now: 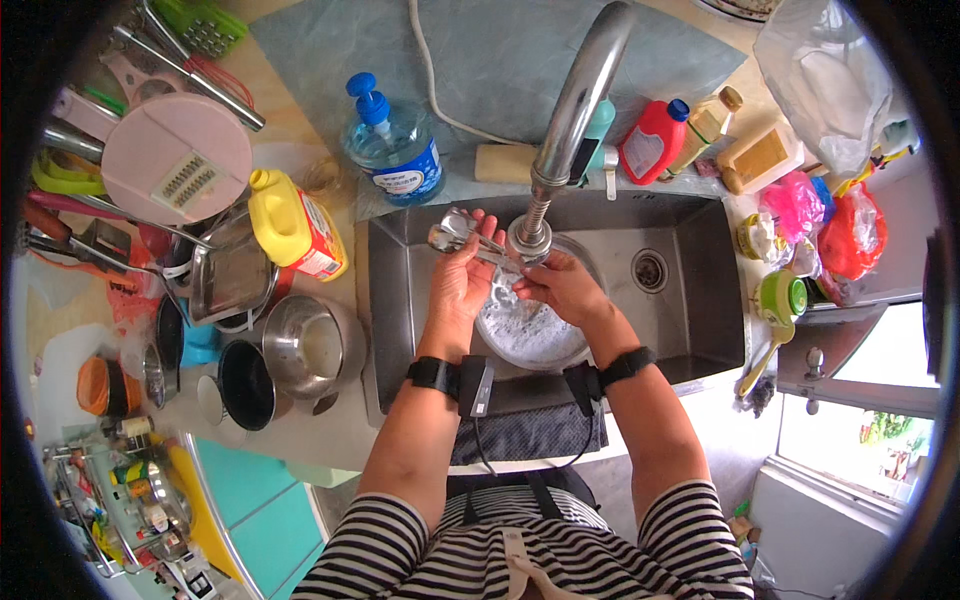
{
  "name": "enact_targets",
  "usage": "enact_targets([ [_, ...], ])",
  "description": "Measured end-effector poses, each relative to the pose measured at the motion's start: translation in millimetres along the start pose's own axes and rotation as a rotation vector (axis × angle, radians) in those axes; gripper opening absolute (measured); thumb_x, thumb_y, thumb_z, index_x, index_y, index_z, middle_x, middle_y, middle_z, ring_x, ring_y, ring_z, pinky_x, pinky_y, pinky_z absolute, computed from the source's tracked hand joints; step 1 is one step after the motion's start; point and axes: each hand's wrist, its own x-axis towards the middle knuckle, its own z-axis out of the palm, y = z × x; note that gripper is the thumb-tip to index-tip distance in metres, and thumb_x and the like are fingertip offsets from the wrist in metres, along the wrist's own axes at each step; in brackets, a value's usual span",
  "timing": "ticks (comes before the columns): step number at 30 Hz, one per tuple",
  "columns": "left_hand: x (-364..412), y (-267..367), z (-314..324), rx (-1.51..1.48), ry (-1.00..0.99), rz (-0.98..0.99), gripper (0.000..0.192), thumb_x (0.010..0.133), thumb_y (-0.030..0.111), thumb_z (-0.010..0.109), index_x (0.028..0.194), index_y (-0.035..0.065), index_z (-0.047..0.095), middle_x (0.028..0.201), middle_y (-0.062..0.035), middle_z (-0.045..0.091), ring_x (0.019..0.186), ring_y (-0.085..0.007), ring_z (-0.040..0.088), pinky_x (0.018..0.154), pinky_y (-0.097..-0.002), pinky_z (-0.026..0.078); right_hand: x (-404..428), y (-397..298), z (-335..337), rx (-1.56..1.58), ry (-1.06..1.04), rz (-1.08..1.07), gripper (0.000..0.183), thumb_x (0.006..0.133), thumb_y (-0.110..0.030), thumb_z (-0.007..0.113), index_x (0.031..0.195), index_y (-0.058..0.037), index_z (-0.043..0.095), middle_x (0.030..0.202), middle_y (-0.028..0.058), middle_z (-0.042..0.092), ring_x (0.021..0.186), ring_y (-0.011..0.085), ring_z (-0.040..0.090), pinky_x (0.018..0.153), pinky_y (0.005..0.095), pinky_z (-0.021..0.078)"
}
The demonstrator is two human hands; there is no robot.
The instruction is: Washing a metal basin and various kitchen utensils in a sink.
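Observation:
My left hand [466,281], palm up, holds a small bunch of shiny metal spoons [452,229], their bowls pointing left. Their handles run right, to just under the tap head [529,241]. My right hand [564,291] pinches around the handle ends, partly hidden by the tap head. Below both hands, a round metal basin [534,330] of foamy water stands in the stainless steel sink [694,300]. Water seems to run from the tap into the foam.
A blue pump bottle [397,165] and a yellow jug [296,225] stand left of the sink, near a steel pot [307,345]. A red bottle [654,142] stands behind it. At right lie a green tub [780,295] and a ladle [766,360]. The curved faucet [585,82] arches over my hands.

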Motion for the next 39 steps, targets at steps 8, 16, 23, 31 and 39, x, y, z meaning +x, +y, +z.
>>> enact_targets([
  [8, -4.2, -32.8, 4.2, -0.059, -0.076, -0.075, 0.045, 0.077, 0.005, 0.066, 0.118, 0.0089, 0.049, 0.118, -0.0061, 0.056, 0.107, -0.0219, 0.054, 0.094, -0.0422, 0.043, -52.9, -12.7, -15.4, -0.009, 0.189, 0.030, 0.030, 0.091, -0.008, 0.050, 0.118, 0.0050, 0.048, 0.099, 0.0164, 0.062, 0.076, 0.0199, 0.063, 0.069, 0.0282, 0.0553],
  [16, -9.1, -49.1, 15.2, 0.128, -0.127, -0.160, 0.038, 0.077, 0.017, 0.069, 0.111, 0.0067, 0.055, 0.110, -0.0099, 0.060, 0.102, -0.0265, 0.057, 0.094, -0.0423, 0.045, -72.2, -12.8, -33.6, -0.239, 0.162, 0.021, 0.026, 0.090, -0.014, 0.050, 0.110, 0.0027, 0.052, 0.091, 0.0081, 0.063, 0.067, 0.0146, 0.059, 0.057, 0.0244, 0.0483],
  [23, -13.9, -54.7, 20.4, 0.097, -0.157, -0.223, 0.032, 0.084, 0.018, 0.058, 0.113, 0.0059, 0.054, 0.117, -0.0133, 0.056, 0.106, -0.0287, 0.054, 0.093, -0.0435, 0.043, -65.1, 14.8, -45.0, -0.964, 0.242, -0.172, 0.022, 0.093, -0.024, 0.045, 0.096, -0.0029, 0.052, 0.076, 0.0082, 0.059, 0.058, 0.0181, 0.050, 0.056, 0.0325, 0.0427],
  [31, -14.7, -44.6, 7.1, 0.146, -0.163, -0.190, 0.033, 0.083, 0.016, 0.056, 0.114, 0.0043, 0.055, 0.114, -0.0132, 0.058, 0.106, -0.0296, 0.055, 0.090, -0.0498, 0.045, -65.6, 22.4, -23.0, -1.224, 0.288, -0.265, 0.029, 0.092, -0.030, 0.048, 0.091, -0.0015, 0.047, 0.074, 0.0203, 0.061, 0.071, 0.0375, 0.060, 0.061, 0.0452, 0.0450],
  [39, -13.3, -51.7, 24.8, 0.124, -0.075, -0.080, 0.050, 0.078, 0.039, 0.066, 0.114, 0.0059, 0.053, 0.111, -0.0085, 0.058, 0.100, -0.0262, 0.057, 0.086, -0.0439, 0.049, -60.2, 28.4, -10.7, -1.657, 0.464, -0.175, 0.030, 0.091, -0.034, 0.047, 0.087, -0.0036, 0.047, 0.075, 0.0241, 0.061, 0.070, 0.0401, 0.060, 0.058, 0.0472, 0.0487],
])
